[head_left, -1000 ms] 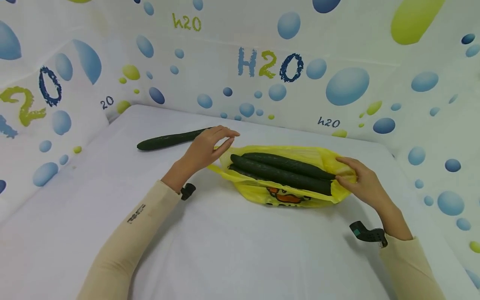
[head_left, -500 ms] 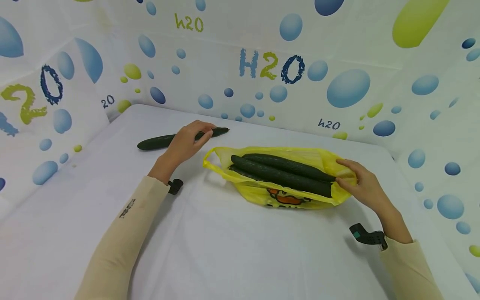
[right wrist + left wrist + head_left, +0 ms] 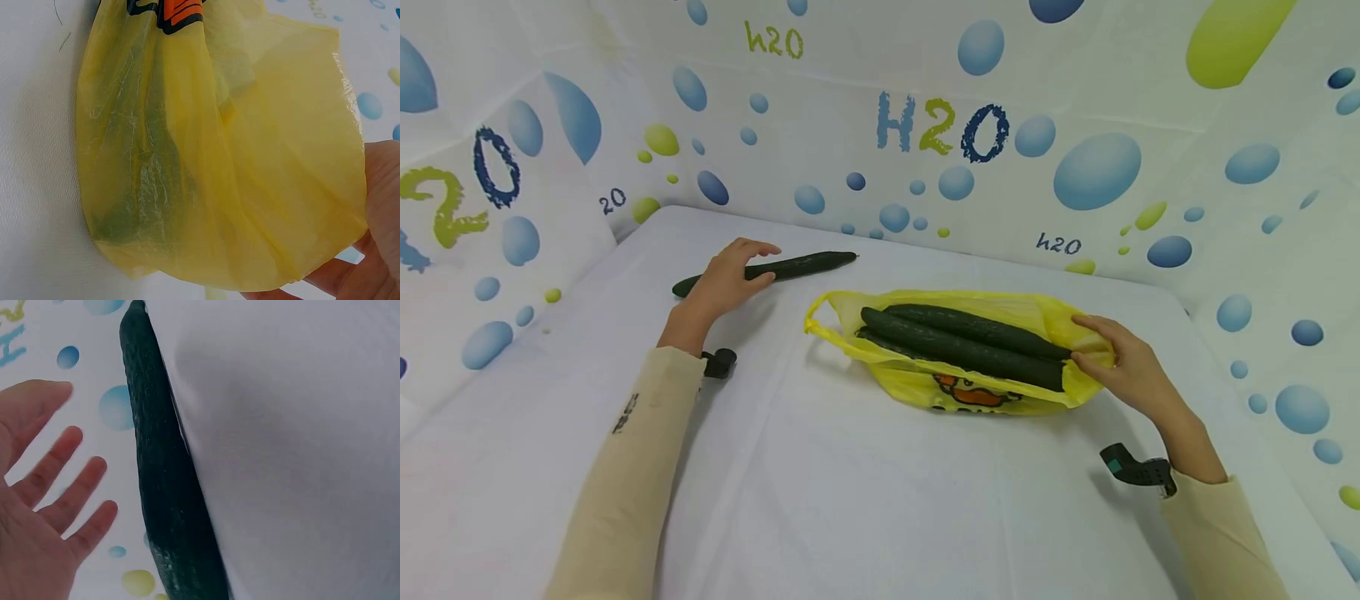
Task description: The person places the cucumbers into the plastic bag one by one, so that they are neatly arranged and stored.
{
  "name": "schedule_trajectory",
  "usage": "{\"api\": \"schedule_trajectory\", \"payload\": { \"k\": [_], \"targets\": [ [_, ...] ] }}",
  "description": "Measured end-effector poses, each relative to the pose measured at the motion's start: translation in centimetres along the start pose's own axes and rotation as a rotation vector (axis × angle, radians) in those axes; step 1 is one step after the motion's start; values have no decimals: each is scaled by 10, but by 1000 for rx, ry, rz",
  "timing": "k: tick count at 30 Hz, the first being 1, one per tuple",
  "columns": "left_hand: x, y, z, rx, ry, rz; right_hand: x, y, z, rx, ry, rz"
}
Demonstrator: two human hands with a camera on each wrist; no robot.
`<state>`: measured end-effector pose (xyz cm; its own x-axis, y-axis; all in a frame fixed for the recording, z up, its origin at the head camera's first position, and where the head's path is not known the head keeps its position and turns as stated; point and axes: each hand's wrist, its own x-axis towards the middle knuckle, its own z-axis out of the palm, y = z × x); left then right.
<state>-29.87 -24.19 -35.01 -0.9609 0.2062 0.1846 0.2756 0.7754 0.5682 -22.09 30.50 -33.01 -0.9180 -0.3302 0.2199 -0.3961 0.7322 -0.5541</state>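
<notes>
A lone dark green cucumber (image 3: 811,265) lies on the white tabletop at the back left. My left hand (image 3: 721,282) hovers over its left half, fingers spread; the left wrist view shows the palm (image 3: 28,544) apart from the cucumber (image 3: 169,469). To the right, a yellow plastic bag (image 3: 904,390) rests on its side with its mouth facing up. Several cucumbers (image 3: 966,347) lie lengthwise inside it. My right hand (image 3: 1131,367) grips the bag's right end by the rim, thumb near the cucumber tips. In the right wrist view, the yellow film (image 3: 281,175) partly hides its fingers.
A white cloth (image 3: 880,500) covers the table. Behind and beside it hangs a white curtain (image 3: 820,117) with blue and green drops and lettering. The bag's loop handle (image 3: 816,321) sticks out toward the left.
My left hand has moved left from the bag's handle end to above the lone cucumber. The right hand and the bag have stayed in place.
</notes>
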Motion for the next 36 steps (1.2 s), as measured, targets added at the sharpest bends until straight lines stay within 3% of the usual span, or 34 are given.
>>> {"api": "schedule_trajectory", "payload": {
  "k": [10, 17, 22, 28, 36],
  "targets": [
    [-7, -25, -7, -81, -30, -73, 2, -1, 0, -4, 4, 3],
    [-5, -28, -8, 42, -135, -102, 1, 1, 0, 9, -15, 21],
    [-5, -26, -8, 112, -168, -145, 0, 0, 0, 16, -16, 24],
    [-7, -26, -7, 146, -160, -165, -1, -1, 0, 10, -13, 16],
    [-7, -27, -6, 101, -131, -197, 0, 0, 1, 8, -22, 22]
  ]
}}
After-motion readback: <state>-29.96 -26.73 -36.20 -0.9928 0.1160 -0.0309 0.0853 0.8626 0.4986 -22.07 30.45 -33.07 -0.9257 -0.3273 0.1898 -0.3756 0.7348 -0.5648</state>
